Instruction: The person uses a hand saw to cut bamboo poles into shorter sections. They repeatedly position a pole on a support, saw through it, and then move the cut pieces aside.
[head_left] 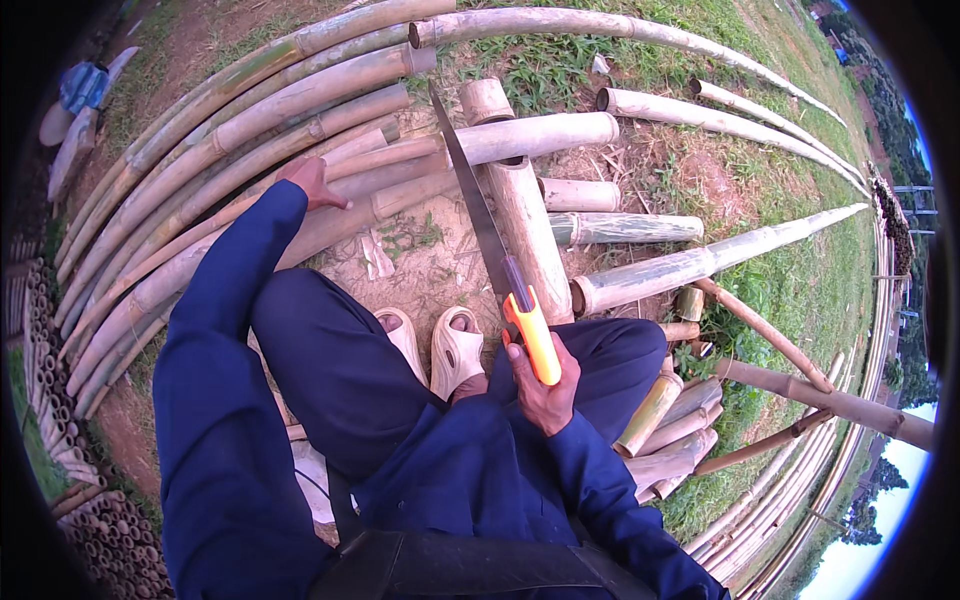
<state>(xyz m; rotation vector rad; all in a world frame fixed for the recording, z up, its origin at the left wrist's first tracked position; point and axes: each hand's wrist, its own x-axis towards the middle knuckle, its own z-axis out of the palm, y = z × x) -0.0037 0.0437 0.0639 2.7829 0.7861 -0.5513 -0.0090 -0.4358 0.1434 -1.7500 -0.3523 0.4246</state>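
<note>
- Your right hand (548, 390) is clenched around the handle of a hand saw (488, 230), held in front of your knees.
- The saw's long axis runs obliquely; its tip points away from you and slightly left, its butt back toward your body.
- Its blade is dark, flat, thin and tapering; the handle is smooth, curved, orange-yellow.
- In view, the blade crosses in front of a bamboo pole (545, 138), whose long axis runs left to right, its cut end to the right.
- Your left hand (315, 183) lies at this pole, thumb spread; you cannot tell from this angle whether it grips.
- A thick bamboo support (530, 230) passes beneath the pole, pointing away from you.
- Right of the support lie 2 short cylinders: 1 tan piece (580, 194) and 1 green-streaked piece (630, 229).
- Long jointed poles (215, 145) lie roughly side by side to your left.
- Cut bamboo lengths (670, 440) are heaped beside your right knee.
- Pale moulded sandals (457, 350), perforated with oval openings, hold your feet.
</note>
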